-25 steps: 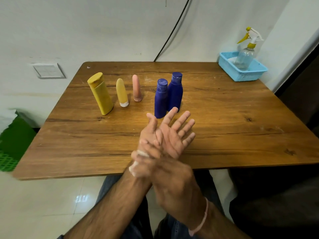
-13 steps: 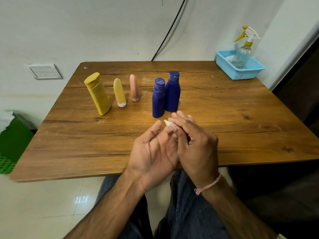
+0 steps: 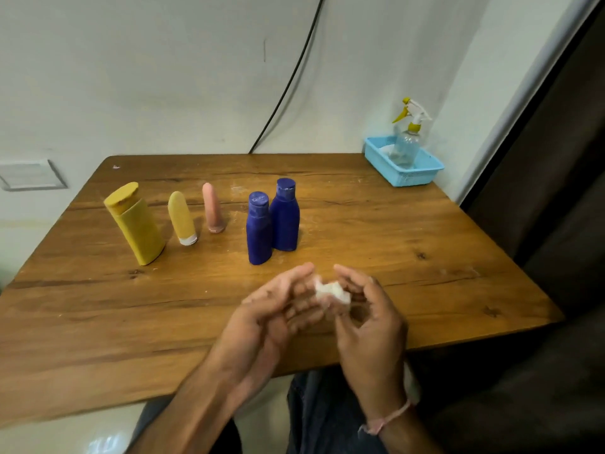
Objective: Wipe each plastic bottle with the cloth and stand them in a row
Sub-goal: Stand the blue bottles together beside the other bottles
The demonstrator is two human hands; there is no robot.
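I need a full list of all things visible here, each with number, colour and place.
wooden table: one, brown, centre
large plastic bottle with flip cap: one, yellow, left end of the row
small tube bottle with white cap: one, yellow, right of it
slim tube bottle: one, pink, next rightwards
round-capped plastic bottles: two, dark blue, close together, row's right end
mesh plastic basket: one, light blue, far right corner
clear spray bottle: one, yellow-white trigger, inside the basket
cable: one, black, on the wall
crumpled cloth: one, white, between the hands
left hand: one, beside the cloth, blurred
right hand: one, fingers curled round the cloth
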